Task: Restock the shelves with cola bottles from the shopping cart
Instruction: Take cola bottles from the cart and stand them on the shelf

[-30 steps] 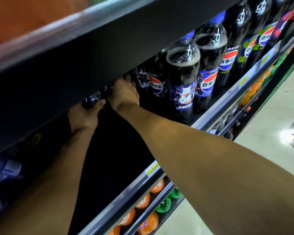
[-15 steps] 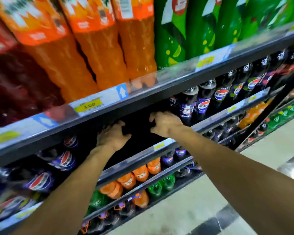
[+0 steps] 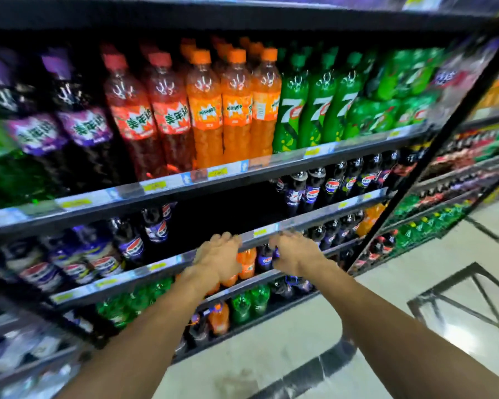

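Hovering at the shelf rail (image 3: 343, 204) with left grip (image 3: 218, 259) and right grip (image 3: 296, 254) loosely curled, empty. Looks part done, with a dark gap (image 3: 228, 217) between cola bottles (image 3: 311, 192).

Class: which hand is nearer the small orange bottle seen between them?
Left. The left hand borders the orange bottle on its left side; the right hand lies farther right, beyond a dark cola bottle.
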